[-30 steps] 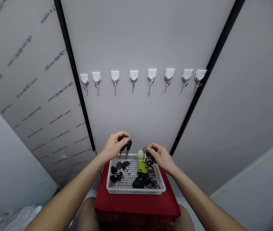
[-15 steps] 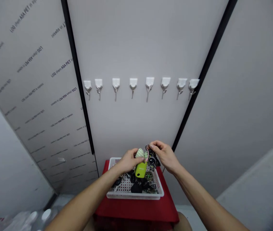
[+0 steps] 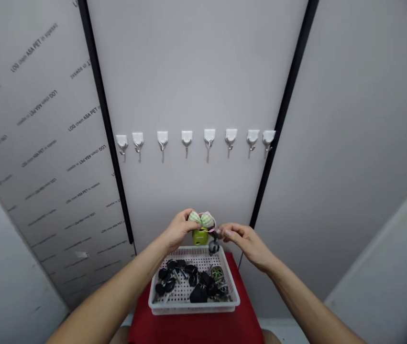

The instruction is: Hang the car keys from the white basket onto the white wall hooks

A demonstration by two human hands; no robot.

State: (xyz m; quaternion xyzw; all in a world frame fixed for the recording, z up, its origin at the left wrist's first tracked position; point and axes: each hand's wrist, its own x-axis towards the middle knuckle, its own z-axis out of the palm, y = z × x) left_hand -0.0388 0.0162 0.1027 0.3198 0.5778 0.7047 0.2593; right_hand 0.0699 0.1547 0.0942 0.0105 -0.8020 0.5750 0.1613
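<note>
My left hand [image 3: 179, 232] pinches a keychain with a pale green checked bow [image 3: 207, 220] above the basket's far edge. A bright yellow-green key fob case [image 3: 199, 238] hangs below the bow, and a pink loop curves past its right side. Under the loop dangles a grey and dark charm [image 3: 214, 247], blurred. Just to the right, my right hand [image 3: 248, 242] has thumb and fingers pressed together beside the loop; what they grip, if anything, is too small to make out. Below, a white plastic basket [image 3: 193, 308] contains several keys with black heads [image 3: 167, 285].
The basket stands on a red-covered stool [image 3: 196, 329]. On the grey wall behind runs a row of several white adhesive hooks [image 3: 186, 137] with metal prongs. Black strips [image 3: 285, 100] frame that panel, and a printed wall panel [image 3: 45, 143] stands at left.
The keychain has come up from over the basket to its far edge, with both hands. The dark cluster by my right hand now hangs lower. The view has shifted, showing the hooks lower.
</note>
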